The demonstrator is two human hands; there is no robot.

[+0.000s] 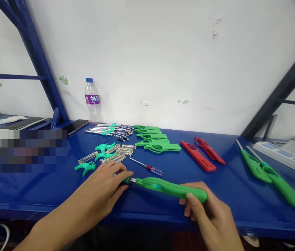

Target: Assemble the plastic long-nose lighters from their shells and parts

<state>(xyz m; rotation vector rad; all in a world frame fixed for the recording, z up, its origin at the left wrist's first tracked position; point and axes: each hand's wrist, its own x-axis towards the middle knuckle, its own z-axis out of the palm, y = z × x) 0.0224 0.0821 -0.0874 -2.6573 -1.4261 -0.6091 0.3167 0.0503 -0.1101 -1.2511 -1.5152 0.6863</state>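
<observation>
My right hand (204,209) grips the handle end of a green utility lighter (173,187), which lies sideways above the table's front edge. A short length of metal tube shows at the lighter's left end. There, the fingers of my left hand (113,181) close on a teal collar (127,180) around the tube; the rest of the tube is hidden by that hand. Just beyond lies a screwdriver (147,166) with a clear purple handle. Teal trigger pieces (86,168) and clear fuel tubes (123,150) are scattered past my left hand.
Metal lighter rods with wires (108,130) and green handle shells (160,143) lie at the back. Two red shells (198,157) are right of centre. Two green lighters (275,177) lie far right. A plastic bottle (93,101) and phone (77,127) are near the wall.
</observation>
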